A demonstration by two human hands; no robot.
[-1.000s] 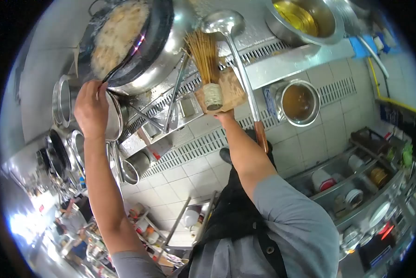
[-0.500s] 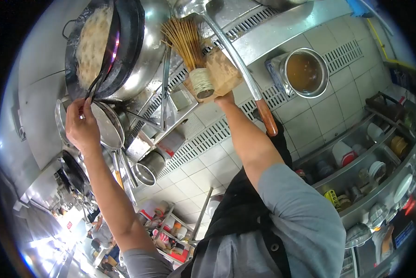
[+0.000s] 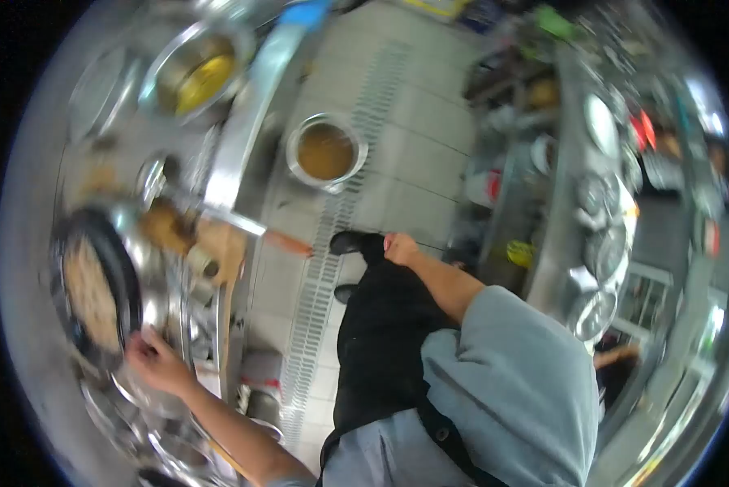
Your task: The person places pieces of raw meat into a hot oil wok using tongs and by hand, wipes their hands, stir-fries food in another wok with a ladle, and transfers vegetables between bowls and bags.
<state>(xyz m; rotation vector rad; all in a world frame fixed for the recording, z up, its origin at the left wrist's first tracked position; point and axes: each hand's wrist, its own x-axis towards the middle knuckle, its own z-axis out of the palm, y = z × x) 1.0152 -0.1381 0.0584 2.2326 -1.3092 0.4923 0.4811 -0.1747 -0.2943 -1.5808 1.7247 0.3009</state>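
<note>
The black wok (image 3: pixel 126 272) stands on the stove at the left, with pale, bubbling-looking contents (image 3: pixel 88 292) inside. At its near edge, my left hand (image 3: pixel 155 357) has its fingers closed around the wok's handle, though motion blurs the grip. Away from the counter, my right hand (image 3: pixel 401 247) hangs in front of the black apron with curled fingers, and nothing shows in it. Between the hands, a ladle's wooden handle (image 3: pixel 287 243) juts past the counter edge. Beside the ladle lie a bamboo wok brush (image 3: pixel 165 226) and a piece of brown cardboard (image 3: pixel 221 243).
A metal pot of brown liquid (image 3: pixel 325 152) stands on the tiled floor beside a drain grate (image 3: pixel 311 276). A steel basin (image 3: pixel 194 69) with yellow contents sits on the counter. Shelving (image 3: pixel 502 211) with containers lines the right, and another person's arm (image 3: pixel 617 355) shows beyond.
My view has swung to the right and blurred. My right hand has moved away from the cardboard by the brush and back toward my body; my left stays at the wok's edge.
</note>
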